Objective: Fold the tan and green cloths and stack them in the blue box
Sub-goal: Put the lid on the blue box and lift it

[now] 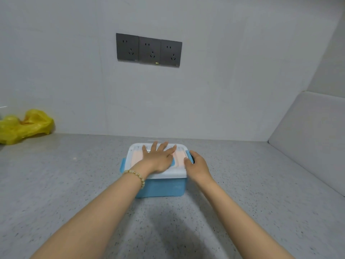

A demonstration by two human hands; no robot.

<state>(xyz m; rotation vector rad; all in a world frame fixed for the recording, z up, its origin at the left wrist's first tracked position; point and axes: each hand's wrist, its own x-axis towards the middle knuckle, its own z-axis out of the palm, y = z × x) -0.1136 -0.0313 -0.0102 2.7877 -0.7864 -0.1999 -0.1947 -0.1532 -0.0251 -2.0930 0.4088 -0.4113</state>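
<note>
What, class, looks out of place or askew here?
Nothing much. The lid sits square on the blue box, left hand flat on it, right hand gripping its side clip. A crumpled yellow bag lies far left.

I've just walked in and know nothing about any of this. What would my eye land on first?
Probably the blue box in the middle of the grey counter: the left hand lies spread flat on its white lid, while the right hand grips the blue clip on its right side. Next, the crumpled yellow bag at far left by the wall, and three dark sockets on the wall above.
</note>
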